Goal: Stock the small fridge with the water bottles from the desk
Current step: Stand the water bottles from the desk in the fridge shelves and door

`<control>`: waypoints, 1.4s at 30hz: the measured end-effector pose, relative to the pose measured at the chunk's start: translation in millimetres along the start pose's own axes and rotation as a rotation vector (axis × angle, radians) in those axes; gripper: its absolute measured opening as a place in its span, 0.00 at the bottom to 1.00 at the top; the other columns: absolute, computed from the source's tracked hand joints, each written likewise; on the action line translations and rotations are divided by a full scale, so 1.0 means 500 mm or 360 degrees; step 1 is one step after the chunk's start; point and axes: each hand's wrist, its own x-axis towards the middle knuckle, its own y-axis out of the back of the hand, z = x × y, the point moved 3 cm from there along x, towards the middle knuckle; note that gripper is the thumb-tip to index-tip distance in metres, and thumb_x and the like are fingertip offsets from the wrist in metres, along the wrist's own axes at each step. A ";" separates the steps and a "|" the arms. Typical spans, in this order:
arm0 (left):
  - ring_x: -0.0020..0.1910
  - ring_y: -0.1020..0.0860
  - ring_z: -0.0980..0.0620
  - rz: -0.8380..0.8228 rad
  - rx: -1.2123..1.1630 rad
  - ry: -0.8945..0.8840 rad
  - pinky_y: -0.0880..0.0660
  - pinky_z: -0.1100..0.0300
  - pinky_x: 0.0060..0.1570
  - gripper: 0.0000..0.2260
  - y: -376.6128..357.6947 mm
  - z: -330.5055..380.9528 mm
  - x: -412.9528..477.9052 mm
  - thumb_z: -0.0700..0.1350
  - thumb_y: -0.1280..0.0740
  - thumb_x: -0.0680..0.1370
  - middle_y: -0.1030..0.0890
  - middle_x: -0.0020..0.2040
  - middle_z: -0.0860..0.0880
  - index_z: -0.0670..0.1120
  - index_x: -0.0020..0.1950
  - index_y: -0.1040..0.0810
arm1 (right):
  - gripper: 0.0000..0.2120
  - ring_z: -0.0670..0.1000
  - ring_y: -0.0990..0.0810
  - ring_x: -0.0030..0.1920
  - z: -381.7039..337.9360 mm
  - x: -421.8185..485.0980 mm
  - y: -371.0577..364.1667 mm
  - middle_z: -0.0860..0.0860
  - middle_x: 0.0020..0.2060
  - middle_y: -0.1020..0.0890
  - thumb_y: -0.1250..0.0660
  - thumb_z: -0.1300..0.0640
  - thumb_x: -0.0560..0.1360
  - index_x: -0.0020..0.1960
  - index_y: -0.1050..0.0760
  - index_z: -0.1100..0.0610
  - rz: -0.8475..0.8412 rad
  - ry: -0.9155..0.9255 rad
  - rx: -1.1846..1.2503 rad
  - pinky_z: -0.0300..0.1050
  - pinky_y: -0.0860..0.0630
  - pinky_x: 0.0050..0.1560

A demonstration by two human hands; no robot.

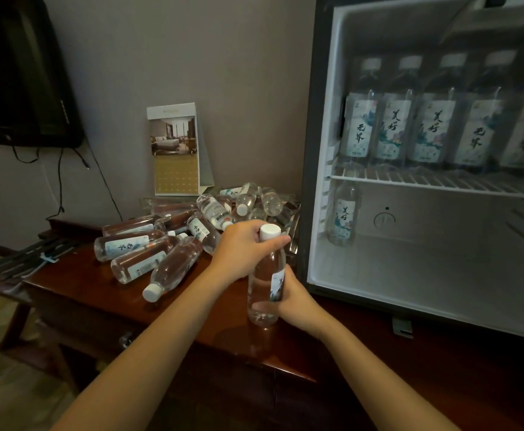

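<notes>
Held bottle (265, 284): upright, just in front of the lower left corner of the open fridge (410, 275), over the desk (92, 293) near its front edge; cannot tell whether the base is resting on the wood or just off it.
Left hand (242, 247): fingers curled round the neck, right under the white cap (270, 231).
Right hand (295, 298): wrapped round the lower body, fingertips visible through the clear water.
Step in hand: probably moving this one bottle into the lower compartment, next to the lone bottle (343, 216) standing at its left side.
Doing it well: keep it upright, lift the base clear of the fridge's front lip, and set it down just beside the lone bottle to continue a row from the left. Turn the label forward, as on the top row (432, 119). Release only once the base sits flat.
Still to move: a loose pile of bottles (167, 244) lying on the desk, left of the fridge.
Cut off: the right end of the wire shelf (410, 178) and of both compartments; last bottle in the top row only partly seen.
Hard to make out: number of bottles in the pile, since many overlap; fridge interior blurred; door not in view.
</notes>
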 end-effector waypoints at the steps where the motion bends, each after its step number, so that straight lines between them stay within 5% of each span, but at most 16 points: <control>1: 0.31 0.25 0.63 0.0037 0.0006 0.0048 0.32 0.72 0.29 0.11 0.000 -0.003 0.003 0.62 0.31 0.69 0.23 0.30 0.57 0.56 0.38 0.23 | 0.38 0.46 0.25 0.61 0.005 -0.003 -0.002 0.47 0.61 0.25 0.23 0.58 0.65 0.67 0.41 0.49 0.0003 -0.0063 0.0045 0.46 0.26 0.61; 6: 0.34 0.22 0.60 0.0068 -0.0125 0.0235 0.29 0.68 0.30 0.14 0.006 -0.034 0.004 0.60 0.31 0.70 0.19 0.34 0.55 0.50 0.46 0.20 | 0.38 0.45 0.25 0.57 0.016 -0.009 0.002 0.46 0.59 0.26 0.24 0.57 0.67 0.68 0.42 0.51 0.0109 -0.0168 0.0081 0.38 0.24 0.49; 12: 0.36 0.21 0.64 -0.0093 -0.0634 0.0257 0.27 0.69 0.35 0.06 0.020 -0.064 -0.032 0.51 0.37 0.78 0.18 0.36 0.60 0.55 0.47 0.20 | 0.35 0.44 0.24 0.53 0.019 -0.013 0.000 0.51 0.52 0.23 0.25 0.58 0.68 0.70 0.39 0.51 0.0191 -0.0133 0.0077 0.36 0.26 0.46; 19: 0.47 0.21 0.67 -0.0254 -0.0914 0.0481 0.26 0.73 0.37 0.14 0.015 -0.085 -0.097 0.61 0.41 0.72 0.17 0.47 0.63 0.58 0.53 0.25 | 0.27 0.40 0.24 0.52 -0.007 0.003 -0.048 0.40 0.51 0.23 0.25 0.57 0.68 0.63 0.33 0.49 0.0100 -0.0047 0.0069 0.33 0.27 0.46; 25: 0.56 0.24 0.61 -0.0576 -0.0855 0.0651 0.25 0.61 0.48 0.19 0.010 -0.110 -0.141 0.60 0.37 0.71 0.23 0.57 0.59 0.60 0.61 0.29 | 0.26 0.40 0.23 0.51 -0.010 -0.002 -0.053 0.40 0.50 0.23 0.27 0.56 0.70 0.63 0.35 0.48 0.0134 -0.0014 0.0065 0.34 0.25 0.47; 36: 0.53 0.20 0.58 -0.0588 -0.0876 0.0502 0.21 0.58 0.44 0.14 -0.042 -0.040 -0.138 0.62 0.37 0.72 0.18 0.54 0.58 0.63 0.55 0.24 | 0.25 0.42 0.21 0.54 -0.026 -0.071 0.009 0.44 0.54 0.20 0.27 0.57 0.70 0.64 0.31 0.49 0.0353 0.0143 0.0135 0.41 0.22 0.53; 42: 0.50 0.21 0.65 -0.0737 -0.0937 0.0443 0.24 0.69 0.37 0.12 -0.098 0.041 -0.105 0.59 0.38 0.73 0.19 0.51 0.64 0.63 0.55 0.25 | 0.23 0.40 0.23 0.55 -0.036 -0.122 0.110 0.40 0.52 0.22 0.26 0.55 0.69 0.58 0.31 0.42 0.0516 0.0206 0.0007 0.38 0.23 0.53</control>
